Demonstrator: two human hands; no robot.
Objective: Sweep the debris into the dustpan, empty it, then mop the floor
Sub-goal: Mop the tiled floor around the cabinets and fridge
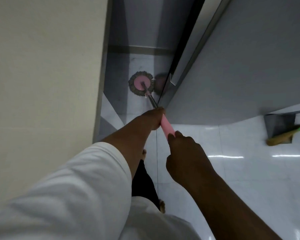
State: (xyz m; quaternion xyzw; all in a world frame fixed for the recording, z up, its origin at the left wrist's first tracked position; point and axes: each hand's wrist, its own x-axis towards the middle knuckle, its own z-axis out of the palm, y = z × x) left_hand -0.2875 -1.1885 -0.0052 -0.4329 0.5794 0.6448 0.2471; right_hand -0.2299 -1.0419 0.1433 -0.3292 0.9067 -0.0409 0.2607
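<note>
A round mop head (141, 83) with a pink disc and grey-brown fringe lies flat on the white tiled floor (249, 170), in a narrow gap between a cream wall and a grey cabinet. Its metal shaft runs back to a pink handle (166, 127). My left hand (152, 118) grips the shaft where metal meets pink. My right hand (185, 153) grips the pink handle's near end. At the far right, a broom (282, 138) with straw bristles and a green handle lies across a grey dustpan (278, 125).
A cream wall (42, 75) closes the left side. A grey cabinet (241, 63) with a dark glossy edge closes the right of the gap. My bare feet and dark trouser leg show below my arms. Open tiled floor spreads to the right.
</note>
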